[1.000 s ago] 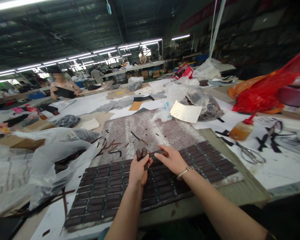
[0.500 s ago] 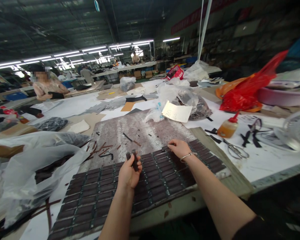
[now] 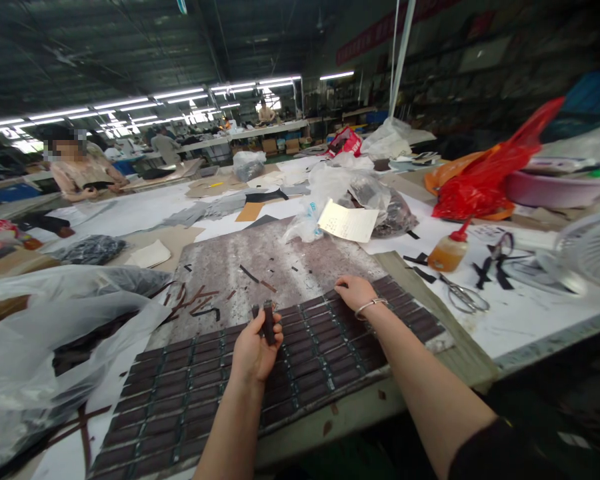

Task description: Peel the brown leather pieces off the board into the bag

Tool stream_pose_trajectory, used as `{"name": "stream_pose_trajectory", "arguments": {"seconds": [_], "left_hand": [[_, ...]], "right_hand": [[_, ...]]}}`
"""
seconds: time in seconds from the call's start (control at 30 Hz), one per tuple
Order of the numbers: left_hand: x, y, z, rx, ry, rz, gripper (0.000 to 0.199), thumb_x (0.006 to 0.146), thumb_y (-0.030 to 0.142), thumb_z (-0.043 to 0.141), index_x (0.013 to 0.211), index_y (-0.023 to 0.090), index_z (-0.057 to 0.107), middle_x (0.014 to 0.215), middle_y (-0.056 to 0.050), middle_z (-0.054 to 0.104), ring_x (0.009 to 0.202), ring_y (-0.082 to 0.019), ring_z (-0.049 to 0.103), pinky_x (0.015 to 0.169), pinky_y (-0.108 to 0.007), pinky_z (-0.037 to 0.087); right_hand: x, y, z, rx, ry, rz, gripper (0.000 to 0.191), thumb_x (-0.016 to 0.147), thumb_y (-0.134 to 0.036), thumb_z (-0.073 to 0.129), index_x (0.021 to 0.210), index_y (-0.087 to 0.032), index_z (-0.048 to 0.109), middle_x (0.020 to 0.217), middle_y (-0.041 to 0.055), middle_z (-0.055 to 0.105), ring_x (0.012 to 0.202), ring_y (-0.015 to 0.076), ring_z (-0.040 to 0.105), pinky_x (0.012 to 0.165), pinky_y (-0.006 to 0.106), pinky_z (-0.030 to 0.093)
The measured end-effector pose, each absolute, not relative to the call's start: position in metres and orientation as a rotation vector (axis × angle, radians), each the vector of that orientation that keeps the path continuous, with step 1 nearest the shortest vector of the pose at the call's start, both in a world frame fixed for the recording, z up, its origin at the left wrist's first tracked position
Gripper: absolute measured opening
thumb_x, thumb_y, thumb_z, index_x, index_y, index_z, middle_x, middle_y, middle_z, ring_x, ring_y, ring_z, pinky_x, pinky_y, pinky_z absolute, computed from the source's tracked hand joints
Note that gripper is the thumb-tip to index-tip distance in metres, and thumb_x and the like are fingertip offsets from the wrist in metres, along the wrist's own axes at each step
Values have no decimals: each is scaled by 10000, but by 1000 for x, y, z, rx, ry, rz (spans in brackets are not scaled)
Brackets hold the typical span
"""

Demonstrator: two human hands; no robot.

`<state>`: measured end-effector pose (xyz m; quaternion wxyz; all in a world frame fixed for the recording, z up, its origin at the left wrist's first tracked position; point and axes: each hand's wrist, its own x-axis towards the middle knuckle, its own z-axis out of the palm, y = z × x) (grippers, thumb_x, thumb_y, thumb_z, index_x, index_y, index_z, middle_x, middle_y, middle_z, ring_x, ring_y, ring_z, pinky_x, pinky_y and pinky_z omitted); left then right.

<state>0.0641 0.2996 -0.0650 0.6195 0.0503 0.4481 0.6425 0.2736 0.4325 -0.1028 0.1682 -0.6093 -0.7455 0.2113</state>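
Rows of dark brown strips [image 3: 170, 387] lie side by side on a worn, stained board [image 3: 240, 257]. My left hand [image 3: 260, 340] is closed around a few small dark pieces [image 3: 267, 323], held upright above the rows. My right hand [image 3: 353, 291] rests at the far edge of the rows, right of the middle, its fingers bent and pressed together at the tips. What those fingertips hold, if anything, is too small to make out. A bracelet circles the right wrist. Loose brown and black scraps [image 3: 195, 300] lie on the board's left part.
Scissors [image 3: 463, 295], a glue bottle [image 3: 449, 252] and a fan [image 3: 593, 253] are on the right. Beyond the board sits a plastic bag [image 3: 365, 193] with a paper note [image 3: 349, 222]. Clear plastic sheeting [image 3: 70, 340] covers the left. A person [image 3: 83, 167] is at the far left.
The whole view has shifted slightly, so things appear a little further left. Both hands keep nearly the same pose and place over the board.
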Motion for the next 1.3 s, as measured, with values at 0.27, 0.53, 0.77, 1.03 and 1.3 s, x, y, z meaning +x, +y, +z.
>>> {"name": "stream_pose_trajectory", "arguments": {"seconds": [0.27, 0.53, 0.77, 1.03, 1.3], "left_hand": [[64, 300, -68, 105, 1022, 1479, 136, 826, 193, 467, 896, 119, 557, 720, -65, 547, 514, -82, 475, 407, -162, 382], [65, 301, -66, 27, 1026, 1498, 176, 817, 128, 435, 922, 84, 570, 783, -114, 615, 621, -140, 592, 518, -239, 510], [67, 304, -69, 53, 1040, 1546, 141, 802, 57, 469, 889, 106, 569, 876, -116, 643, 801, -185, 638, 720, -328, 544], [66, 302, -77, -34, 995, 1625, 144, 764, 24, 543, 839, 138, 591, 835, -48, 646, 735, -125, 632, 711, -289, 541], [72, 302, -74, -174, 940, 1753, 194, 711, -27, 583, 804, 141, 552, 826, -26, 630, 721, -106, 614, 659, -253, 532]], "right_hand": [[272, 431, -99, -1728, -2135, 589, 182, 778, -272, 514, 855, -215, 668, 864, 27, 662, 818, 170, 583, 716, 249, 408], [263, 418, -96, -1869, -2159, 451, 188, 782, -336, 530, 885, -256, 666, 847, 38, 644, 777, 180, 576, 650, 258, 409], [258, 403, -90, -1650, -2326, -27, 168, 797, -254, 528, 893, -227, 663, 1034, 100, 556, 997, 256, 457, 769, 342, 372], [245, 387, -89, -1527, -2631, 54, 236, 792, -97, 441, 755, -169, 663, 875, 102, 594, 774, 201, 544, 648, 304, 361], [237, 369, -81, -1420, -2310, 379, 201, 823, -224, 474, 925, -201, 646, 989, 64, 614, 835, 192, 578, 754, 318, 418]]}}
